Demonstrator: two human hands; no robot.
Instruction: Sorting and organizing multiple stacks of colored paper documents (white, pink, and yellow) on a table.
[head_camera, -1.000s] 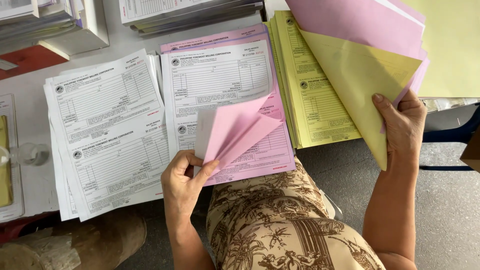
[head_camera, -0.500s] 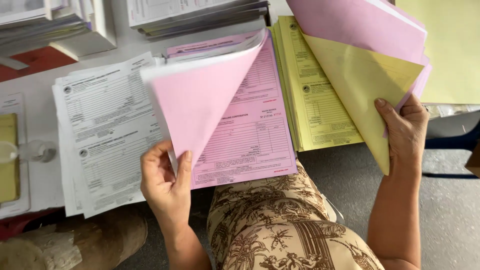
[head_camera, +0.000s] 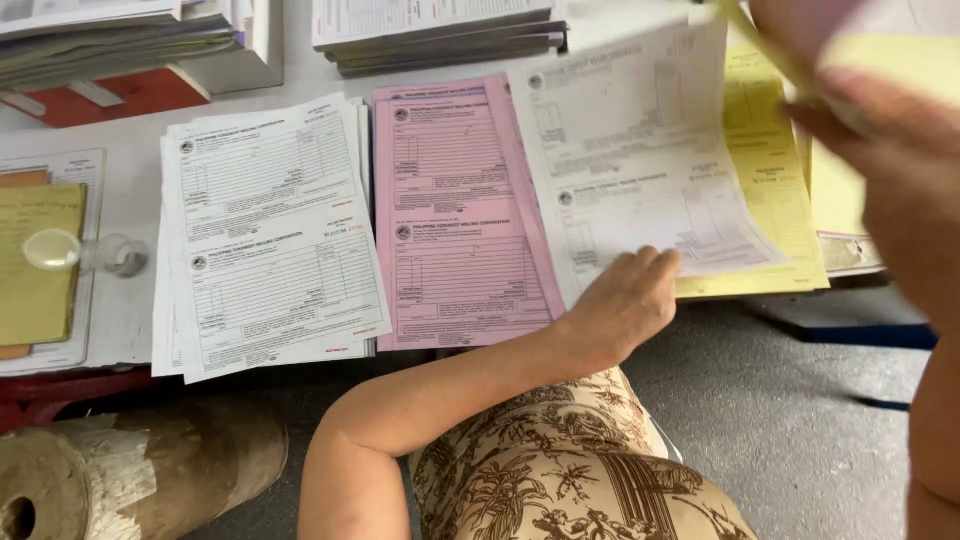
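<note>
My left hand (head_camera: 622, 300) holds the lower edge of a white printed form sheet (head_camera: 640, 160), carried over to the right above the yellow form stack (head_camera: 770, 170). The pink form stack (head_camera: 455, 210) lies flat in the middle of the table. A white form stack (head_camera: 270, 230) sits to its left. My right hand (head_camera: 890, 170) is raised close to the camera at the right, blurred, gripping a bundle of yellow and pink sheets (head_camera: 860, 40).
Piles of papers and books (head_camera: 430, 25) line the table's back edge. A yellow folder (head_camera: 35, 250) with a clear glass object (head_camera: 85, 252) lies at far left. Below the table stands a wooden cylinder (head_camera: 130, 470). Grey floor lies to the right.
My left hand has lifted the top sheet off the pink stack and swung it right over the yellow stack. My right hand with its bundle has risen nearer the camera.
</note>
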